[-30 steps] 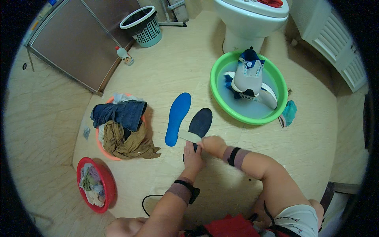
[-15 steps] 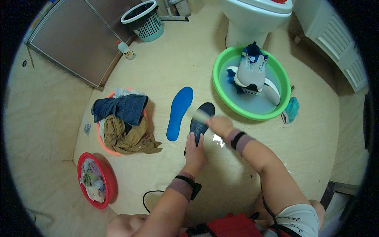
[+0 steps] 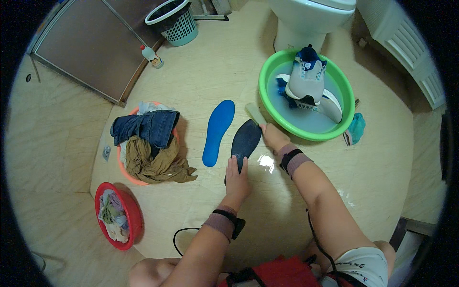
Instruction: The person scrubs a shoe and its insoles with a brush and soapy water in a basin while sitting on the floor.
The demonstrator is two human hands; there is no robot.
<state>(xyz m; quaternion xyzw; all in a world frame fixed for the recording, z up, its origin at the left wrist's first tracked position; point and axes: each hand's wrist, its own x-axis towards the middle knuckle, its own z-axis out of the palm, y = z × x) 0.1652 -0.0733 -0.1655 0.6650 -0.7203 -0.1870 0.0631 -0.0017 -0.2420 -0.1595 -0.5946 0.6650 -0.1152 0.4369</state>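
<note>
On the floor in front of me lies a dark insole (image 3: pixel 246 138). My left hand (image 3: pixel 237 182) rests on its heel end, fingers stretched out flat and pressing it down. Closed in my right hand (image 3: pixel 276 137) is a scrubbing brush (image 3: pixel 255 114) with a pale body, its bristles at the right edge of the insole's toe end. A bright blue insole (image 3: pixel 218 133) lies just to the left, untouched. Farther right stands a green basin (image 3: pixel 306 136) of cloudy water. A grey-and-navy sneaker (image 3: pixel 306 81) sits in it, on top of another shoe (image 3: pixel 329 109).
An orange basin (image 3: pixel 125 167) heaped with clothes and a red basin (image 3: pixel 136 220) with cloths stand to the left. A bottle (image 3: pixel 153 58), a lidless bin (image 3: pixel 181 34) and a toilet (image 3: pixel 306 19) are farther back. A teal cloth (image 3: pixel 355 129) lies right of the green basin.
My right hand and the brush have shifted to the insole's right edge, the brush tilting to point away from me. My left hand stays on the heel end.
</note>
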